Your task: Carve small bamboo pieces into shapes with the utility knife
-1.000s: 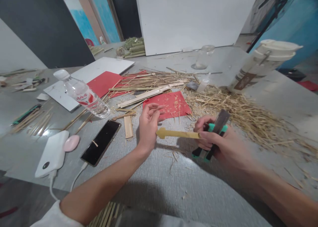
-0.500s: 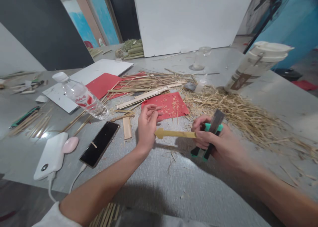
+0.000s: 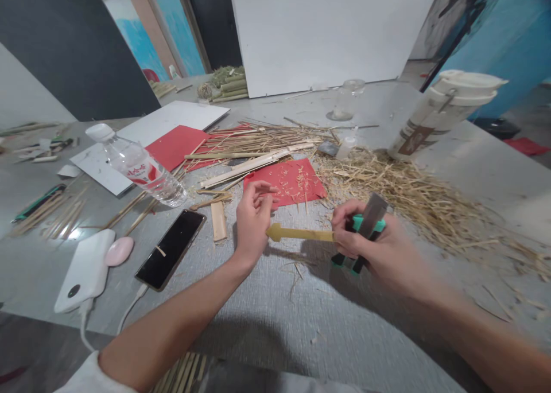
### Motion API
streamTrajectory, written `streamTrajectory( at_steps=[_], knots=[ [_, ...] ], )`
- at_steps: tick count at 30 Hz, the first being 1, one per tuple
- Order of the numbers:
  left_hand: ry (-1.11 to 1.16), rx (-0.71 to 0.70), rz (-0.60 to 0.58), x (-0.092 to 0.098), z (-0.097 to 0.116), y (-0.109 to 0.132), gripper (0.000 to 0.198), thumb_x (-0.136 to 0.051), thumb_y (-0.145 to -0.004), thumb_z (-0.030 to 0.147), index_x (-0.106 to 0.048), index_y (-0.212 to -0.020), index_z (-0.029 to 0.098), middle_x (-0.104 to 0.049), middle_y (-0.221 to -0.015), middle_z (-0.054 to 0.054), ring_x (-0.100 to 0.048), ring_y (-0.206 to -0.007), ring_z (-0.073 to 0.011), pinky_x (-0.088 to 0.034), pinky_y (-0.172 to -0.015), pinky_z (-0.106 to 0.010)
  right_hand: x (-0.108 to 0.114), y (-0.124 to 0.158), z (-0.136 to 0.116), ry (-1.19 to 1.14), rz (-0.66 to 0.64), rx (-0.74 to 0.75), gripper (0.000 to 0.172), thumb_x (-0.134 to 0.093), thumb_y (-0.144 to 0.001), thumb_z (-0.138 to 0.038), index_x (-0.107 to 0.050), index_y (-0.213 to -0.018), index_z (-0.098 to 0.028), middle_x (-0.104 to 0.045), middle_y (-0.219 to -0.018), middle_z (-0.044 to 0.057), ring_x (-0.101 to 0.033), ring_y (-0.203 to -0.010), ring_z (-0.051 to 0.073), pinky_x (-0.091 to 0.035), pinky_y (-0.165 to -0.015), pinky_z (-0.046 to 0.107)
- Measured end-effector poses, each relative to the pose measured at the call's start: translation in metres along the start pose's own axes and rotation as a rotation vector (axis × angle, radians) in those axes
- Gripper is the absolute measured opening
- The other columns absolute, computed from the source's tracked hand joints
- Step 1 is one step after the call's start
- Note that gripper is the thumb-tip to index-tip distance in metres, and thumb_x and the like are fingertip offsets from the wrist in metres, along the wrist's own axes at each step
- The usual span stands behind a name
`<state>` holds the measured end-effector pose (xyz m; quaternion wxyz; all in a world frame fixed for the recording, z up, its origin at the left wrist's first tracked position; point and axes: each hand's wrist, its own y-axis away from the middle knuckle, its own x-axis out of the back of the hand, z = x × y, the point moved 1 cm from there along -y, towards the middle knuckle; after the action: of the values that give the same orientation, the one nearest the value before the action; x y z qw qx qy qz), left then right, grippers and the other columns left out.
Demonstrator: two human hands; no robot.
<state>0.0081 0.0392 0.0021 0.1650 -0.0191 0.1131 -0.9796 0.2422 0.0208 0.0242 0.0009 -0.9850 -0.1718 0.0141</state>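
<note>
My right hand (image 3: pixel 365 238) is closed around a green-and-black utility knife (image 3: pixel 370 224), its wide grey end pointing up. Between the thumb and fingers of that hand is also the plain end of a flat yellow strip (image 3: pixel 303 234) with an arrow-shaped head. This strip lies level above the table, its head reaching the thumb side of my left hand (image 3: pixel 253 224). Whether the head touches the skin I cannot tell. The left fingers are loosely bent and apart, near a red sheet (image 3: pixel 297 181) sprinkled with shavings.
Left of my hands are a phone (image 3: pixel 171 249), a white power bank (image 3: pixel 86 269) with cables, and a water bottle (image 3: pixel 138 166). Thin sticks (image 3: pixel 253 140) lie behind the red sheet. Loose straw (image 3: pixel 400 192) spreads right, near a tall lidded container (image 3: pixel 443 115) and a glass jar (image 3: pixel 346 100).
The yellow strip has rolled slightly and its head looks narrower. My right fingers have shifted a little left along it. The left hand has barely moved.
</note>
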Motion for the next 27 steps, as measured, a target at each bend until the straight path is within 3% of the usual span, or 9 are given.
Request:
streamTrajectory(
  at_steps=[7, 27],
  knots=[
    [-0.052, -0.035, -0.030, 0.000, -0.002, 0.000, 0.012, -0.060, -0.100, 0.013, -0.067, -0.102, 0.023, -0.074, -0.100, -0.002, -0.069, -0.077, -0.0128, -0.058, -0.071, -0.027, -0.001, 0.001, -0.007, 0.081, -0.049, 0.005, 0.017, -0.078, -0.098, -0.038, -0.065, -0.094, -0.027, -0.054, -0.072, -0.004, -0.046, -0.062, 0.014, -0.038, -0.056, 0.030],
    [0.097, 0.012, 0.009, 0.006, 0.000, 0.003, 0.015, -0.057, -0.102, 0.020, -0.069, -0.096, 0.024, -0.069, -0.091, -0.002, -0.060, -0.069, -0.0123, -0.052, -0.063, -0.025, -0.009, -0.001, -0.012, 0.105, -0.171, -0.076, 0.032, -0.076, -0.098, -0.054, -0.064, -0.090, -0.026, -0.053, -0.068, -0.002, -0.048, -0.063, 0.017, -0.037, -0.058, 0.033]
  ],
)
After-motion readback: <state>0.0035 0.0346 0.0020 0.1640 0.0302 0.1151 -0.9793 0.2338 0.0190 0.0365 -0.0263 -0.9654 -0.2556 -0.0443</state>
